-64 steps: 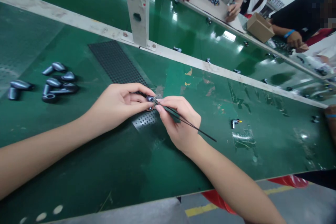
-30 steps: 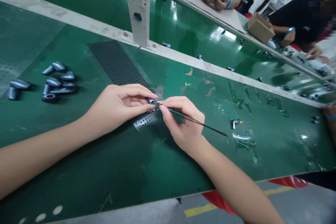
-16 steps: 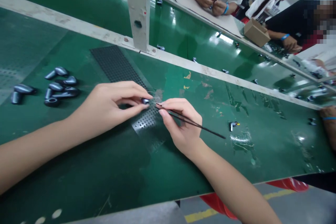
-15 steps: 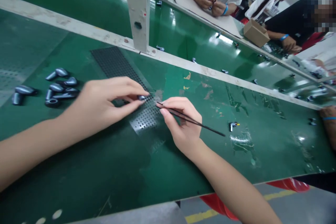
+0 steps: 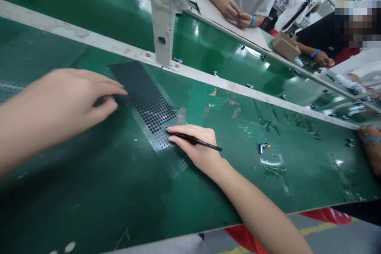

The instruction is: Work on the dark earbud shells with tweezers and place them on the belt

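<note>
My left hand (image 5: 74, 95) hovers over the left part of the green bench, its fingertips near the edge of a perforated sheet (image 5: 145, 99) of small black round dots. Thumb and forefinger are apart, and I see nothing between them. My right hand (image 5: 208, 162) grips black tweezers (image 5: 205, 143), whose tips point toward the lower, mostly bare part of the sheet. The earbuds seen at the left earlier are out of sight where my left hand and forearm now are.
A single dark earbud (image 5: 262, 148) with a yellow bit lies to the right. A pale metal rail and post (image 5: 163, 20) run behind the sheet. Beyond, more earbuds (image 5: 249, 86) are scattered on a green surface. Co-workers sit across, near a cardboard box (image 5: 285, 45).
My left hand has moved left, away from the sheet and the tweezers, and the earbud it held no longer shows. My right hand has shifted slightly left and down, still holding the tweezers.
</note>
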`<state>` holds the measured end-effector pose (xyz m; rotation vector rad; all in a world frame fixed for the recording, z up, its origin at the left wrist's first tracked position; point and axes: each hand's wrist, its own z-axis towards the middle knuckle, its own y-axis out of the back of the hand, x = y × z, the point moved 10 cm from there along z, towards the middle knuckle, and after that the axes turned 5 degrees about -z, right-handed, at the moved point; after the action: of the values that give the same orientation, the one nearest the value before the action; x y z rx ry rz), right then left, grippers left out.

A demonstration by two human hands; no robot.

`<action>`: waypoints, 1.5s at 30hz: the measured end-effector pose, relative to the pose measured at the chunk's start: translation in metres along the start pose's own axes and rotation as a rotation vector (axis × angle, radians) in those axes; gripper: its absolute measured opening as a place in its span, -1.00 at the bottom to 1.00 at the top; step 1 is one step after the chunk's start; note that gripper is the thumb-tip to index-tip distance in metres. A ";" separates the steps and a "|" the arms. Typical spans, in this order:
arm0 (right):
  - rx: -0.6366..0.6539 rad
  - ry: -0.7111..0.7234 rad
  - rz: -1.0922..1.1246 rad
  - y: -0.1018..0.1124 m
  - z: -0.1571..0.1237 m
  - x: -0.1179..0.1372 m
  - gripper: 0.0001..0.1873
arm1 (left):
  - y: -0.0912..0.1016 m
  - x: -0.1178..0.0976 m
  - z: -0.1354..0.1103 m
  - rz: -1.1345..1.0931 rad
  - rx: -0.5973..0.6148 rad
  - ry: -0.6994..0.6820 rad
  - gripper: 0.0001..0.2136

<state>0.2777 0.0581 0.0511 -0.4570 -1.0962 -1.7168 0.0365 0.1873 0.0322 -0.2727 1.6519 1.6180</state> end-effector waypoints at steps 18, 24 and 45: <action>0.103 0.206 -0.314 -0.017 -0.013 0.023 -0.77 | -0.058 -0.043 -0.018 0.280 0.164 -0.138 -0.56; 0.177 0.188 -0.438 -0.031 -0.019 0.019 -0.73 | -0.064 -0.037 -0.018 0.246 0.127 -0.166 -0.48; 0.056 0.225 -0.327 -0.014 -0.010 0.033 -0.78 | -0.066 -0.034 -0.018 0.261 0.127 -0.192 -0.55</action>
<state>0.2530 0.0327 0.0635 -0.0457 -1.0938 -1.9601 0.0951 0.1475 0.0029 0.1661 1.6845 1.6608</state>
